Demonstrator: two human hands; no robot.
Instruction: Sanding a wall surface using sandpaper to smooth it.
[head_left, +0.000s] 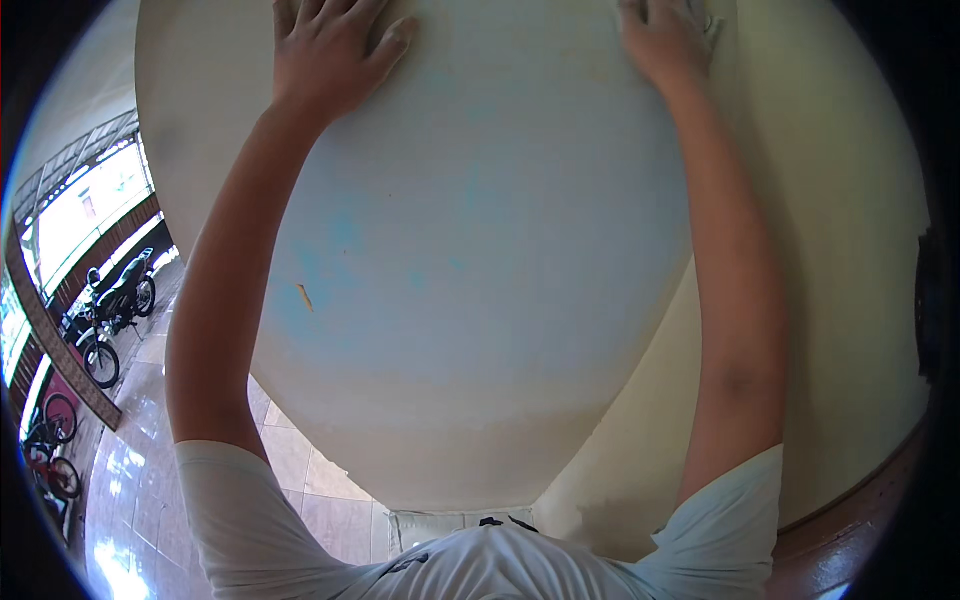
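Observation:
A pale wall panel with faint bluish patches and a small yellowish mark fills the view before me. My left hand lies against its upper left part with the fingers spread, the fingertips cut off by the picture's top edge. Near the upper right edge of the panel, my right hand touches the surface, its fingers partly out of view. No tool shows in either hand. Both arms are raised and stretched out, with a shadow falling beside the right arm.
A cream wall meets the panel on the right. Glossy floor tiles lie at the lower left. Beyond them stand a motorcycle, further two-wheelers and a railing. A curved-looking border strip crosses there.

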